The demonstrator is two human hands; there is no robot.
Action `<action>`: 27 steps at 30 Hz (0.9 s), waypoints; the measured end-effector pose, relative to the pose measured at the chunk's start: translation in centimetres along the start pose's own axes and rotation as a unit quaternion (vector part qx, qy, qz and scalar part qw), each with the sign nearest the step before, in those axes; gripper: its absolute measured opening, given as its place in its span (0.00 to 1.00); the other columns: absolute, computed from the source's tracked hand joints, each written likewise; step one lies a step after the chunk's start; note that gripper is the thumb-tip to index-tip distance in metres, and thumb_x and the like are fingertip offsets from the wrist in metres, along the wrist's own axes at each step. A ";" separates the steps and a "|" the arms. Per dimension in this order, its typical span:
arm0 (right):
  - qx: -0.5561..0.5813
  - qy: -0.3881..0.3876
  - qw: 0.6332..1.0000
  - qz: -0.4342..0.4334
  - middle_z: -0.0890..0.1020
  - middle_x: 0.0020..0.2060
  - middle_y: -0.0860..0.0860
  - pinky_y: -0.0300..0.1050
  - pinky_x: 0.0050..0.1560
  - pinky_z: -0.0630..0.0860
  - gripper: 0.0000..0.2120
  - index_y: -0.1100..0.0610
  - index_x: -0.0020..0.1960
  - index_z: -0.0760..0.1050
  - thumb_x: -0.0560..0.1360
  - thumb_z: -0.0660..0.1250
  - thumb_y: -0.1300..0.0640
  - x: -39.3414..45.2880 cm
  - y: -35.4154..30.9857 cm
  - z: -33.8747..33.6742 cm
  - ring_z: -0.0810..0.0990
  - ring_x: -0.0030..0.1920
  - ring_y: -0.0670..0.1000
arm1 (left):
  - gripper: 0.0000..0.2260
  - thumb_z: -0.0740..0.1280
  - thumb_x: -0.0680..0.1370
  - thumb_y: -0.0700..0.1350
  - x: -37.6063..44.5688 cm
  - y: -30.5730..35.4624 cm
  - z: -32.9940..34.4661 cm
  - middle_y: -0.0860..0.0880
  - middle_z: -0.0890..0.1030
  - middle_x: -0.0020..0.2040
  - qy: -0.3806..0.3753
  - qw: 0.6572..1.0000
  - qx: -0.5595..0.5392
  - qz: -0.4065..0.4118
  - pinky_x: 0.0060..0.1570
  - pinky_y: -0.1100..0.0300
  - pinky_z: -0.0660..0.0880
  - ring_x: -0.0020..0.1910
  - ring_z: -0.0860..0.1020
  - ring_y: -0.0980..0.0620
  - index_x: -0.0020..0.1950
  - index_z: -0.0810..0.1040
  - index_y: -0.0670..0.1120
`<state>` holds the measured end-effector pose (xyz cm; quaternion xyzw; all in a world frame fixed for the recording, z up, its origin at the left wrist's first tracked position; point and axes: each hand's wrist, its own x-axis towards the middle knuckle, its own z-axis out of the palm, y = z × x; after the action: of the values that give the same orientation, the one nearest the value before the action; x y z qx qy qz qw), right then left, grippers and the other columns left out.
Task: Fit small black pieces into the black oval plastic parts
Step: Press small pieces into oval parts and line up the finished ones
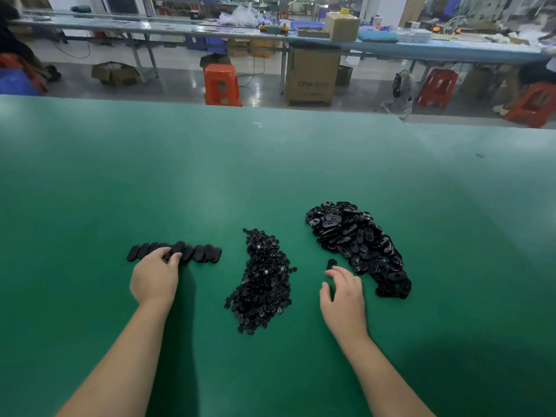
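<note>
The small black pieces (261, 281) lie in a loose heap at the centre of the green table (270, 164), between the two forearms. To the right of it, well apart from the heap, sits a larger pile of black oval plastic parts (361, 245), many lying hollow side up; these are judged to be the unfitted stock. One single oval part (332, 263) lies separate on the table just left of that pile. To the left of the heap a row of oval parts (174, 252) is laid out overlapping, domed side up, about ten in number; these are judged to be finished items, though no fitted insert can be confirmed from this view. The left hand (155, 276) rests on the middle of the row with fingers curled down over one part, apparently setting or pressing it into line. The right hand (343, 291) is spread and relaxed, fingertips touching or just short of the single oval part; whether it has contact cannot be told, and it holds nothing. Progress is assessed as early: the row is short, while both the heap and the pile remain large. Beyond the table edge are orange stools (222, 85), a cardboard carton (311, 75) and a long workbench (270, 33) carrying boxes and bins.
</note>
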<state>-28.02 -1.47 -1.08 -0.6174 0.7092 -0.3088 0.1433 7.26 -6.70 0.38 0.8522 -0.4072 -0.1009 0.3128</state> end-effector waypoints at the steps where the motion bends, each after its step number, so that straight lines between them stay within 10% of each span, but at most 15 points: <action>1: -0.010 -0.003 1.000 -0.008 0.79 0.63 0.49 0.40 0.68 0.66 0.13 0.59 0.64 0.78 0.80 0.66 0.60 0.0 0.0 0.0 0.70 0.66 0.49 | 0.13 0.69 0.79 0.51 -0.2 0.0 0.1 0.43 0.84 0.53 0.000 1.000 0.000 -0.001 0.44 0.53 0.74 0.52 0.80 0.39 0.61 0.82 0.48; 7: 0.032 -0.012 0.998 -0.057 0.79 0.50 0.41 0.44 0.60 0.75 0.08 0.54 0.56 0.81 0.79 0.68 0.62 0.1 0.2 -0.1 0.72 0.55 0.44 | 0.09 0.66 0.82 0.49 -2.7 1.2 1.0 0.49 0.84 0.49 0.013 0.992 -0.072 0.104 0.42 0.54 0.75 0.46 0.79 0.47 0.58 0.83 0.49; 13: -0.044 -0.007 0.998 -0.044 0.75 0.60 0.51 0.48 0.66 0.68 0.18 0.53 0.68 0.79 0.79 0.70 0.51 -0.1 0.4 0.3 0.68 0.63 0.52 | 0.07 0.67 0.81 0.50 -5.6 3.3 2.5 0.58 0.79 0.43 -0.125 0.960 -0.024 0.250 0.35 0.60 0.73 0.39 0.76 0.60 0.55 0.84 0.53; 27: -0.021 0.009 0.999 -0.026 0.81 0.48 0.46 0.47 0.59 0.73 0.08 0.55 0.58 0.81 0.80 0.68 0.55 -0.1 0.1 0.1 0.73 0.53 0.49 | 0.12 0.62 0.82 0.49 -6.1 5.1 3.7 0.56 0.72 0.43 -0.178 0.947 0.063 0.260 0.36 0.59 0.73 0.37 0.75 0.56 0.60 0.82 0.60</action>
<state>-28.05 -1.37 -1.22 -0.6357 0.7005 -0.3030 0.1155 -1.48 -6.12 0.10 0.7030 -0.6689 -0.1401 0.1969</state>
